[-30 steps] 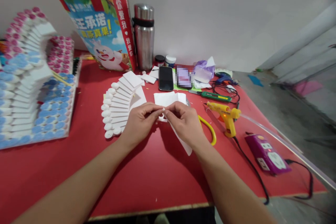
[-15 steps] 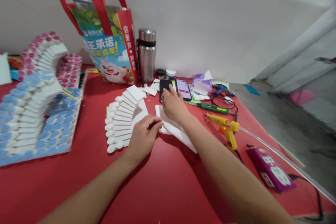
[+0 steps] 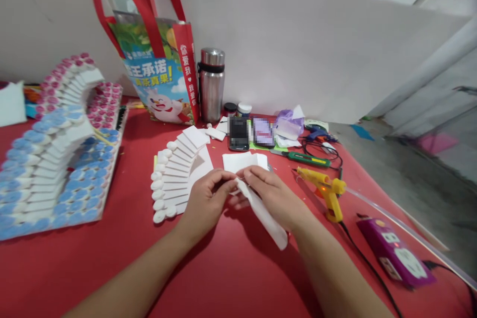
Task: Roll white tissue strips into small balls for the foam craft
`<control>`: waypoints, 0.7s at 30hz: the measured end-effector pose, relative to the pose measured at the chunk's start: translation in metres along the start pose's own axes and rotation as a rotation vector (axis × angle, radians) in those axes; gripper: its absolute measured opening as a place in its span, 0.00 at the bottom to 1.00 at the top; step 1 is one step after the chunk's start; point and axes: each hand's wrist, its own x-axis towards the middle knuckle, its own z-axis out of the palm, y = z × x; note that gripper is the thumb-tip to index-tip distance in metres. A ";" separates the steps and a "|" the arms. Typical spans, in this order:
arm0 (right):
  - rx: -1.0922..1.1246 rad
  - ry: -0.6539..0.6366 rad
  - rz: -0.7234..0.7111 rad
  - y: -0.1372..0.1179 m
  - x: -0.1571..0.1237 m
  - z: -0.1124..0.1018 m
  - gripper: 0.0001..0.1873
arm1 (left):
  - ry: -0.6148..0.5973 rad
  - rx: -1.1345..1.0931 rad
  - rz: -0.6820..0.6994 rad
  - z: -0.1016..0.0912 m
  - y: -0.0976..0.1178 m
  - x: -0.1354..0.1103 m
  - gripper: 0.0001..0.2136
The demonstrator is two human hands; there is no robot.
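Above the red table, a white paper strip (image 3: 263, 216) hangs slantwise between my hands. Thumb and fingers of my left hand (image 3: 210, 198) pinch its upper end. My right hand (image 3: 274, 191) is closed on the same end from the other side, its fingertips close to the left ones. Behind them lies a stack of white paper (image 3: 242, 160), partly covered by the right hand. Left of my hands stands a curved row of white panels (image 3: 179, 174) edged with small white paper rolls (image 3: 158, 194), on a white base.
A yellow glue gun (image 3: 324, 186), a purple power strip (image 3: 397, 253) and a green-handled tool (image 3: 309, 159) lie at right. Two phones, a steel flask (image 3: 212, 84) and a printed bag (image 3: 160, 74) are at the back. Blue and pink roll-covered pieces (image 3: 44, 169) stand at left.
My right hand has come back from near the phones to the strip's upper end beside my left hand. The strip now hangs more steeply. The view has shifted slightly.
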 end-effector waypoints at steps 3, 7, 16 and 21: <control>0.282 -0.080 0.142 0.008 -0.005 0.004 0.08 | -0.005 -0.026 -0.038 0.002 0.002 -0.002 0.06; 0.415 -0.106 0.199 0.009 -0.002 0.006 0.06 | 0.000 -0.063 -0.120 0.002 0.004 -0.001 0.07; 0.306 -0.036 0.088 0.012 -0.001 0.002 0.17 | 0.026 -0.164 -0.204 0.000 0.000 0.002 0.11; -0.069 0.138 -0.095 0.016 -0.001 0.007 0.11 | 0.062 -0.310 -0.323 0.004 -0.003 0.001 0.14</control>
